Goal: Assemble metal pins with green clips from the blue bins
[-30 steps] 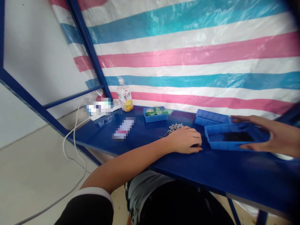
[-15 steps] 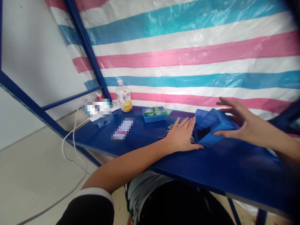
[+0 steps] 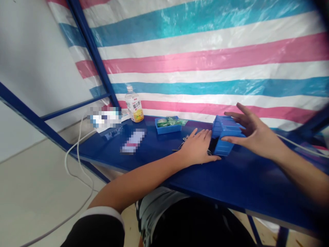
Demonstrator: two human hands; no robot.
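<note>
My right hand (image 3: 253,133) holds a blue plastic bin (image 3: 223,147) with the thumb across it and the other fingers reaching over the far side, partly raised. The bin is tipped over, its mouth turned down and left against my left hand. My left hand (image 3: 196,147) lies over a pile of thin metal pins (image 3: 183,140) on the blue table, fingers stretched out and thumb pointing to the bin's lower edge. Most of the pile is hidden under this hand. How much is inside the bin I cannot see.
A small blue tray (image 3: 168,130) with green packets stands behind my left hand. Further left are a drink bottle (image 3: 135,108), a blurred flat item (image 3: 133,141) and a blurred white box (image 3: 106,118). White cables (image 3: 79,154) hang at the left. A striped sheet (image 3: 192,61) closes the back.
The bin has been tipped further over to the left by my right hand, so its inside no longer shows. My left hand stays over the metal pins.
</note>
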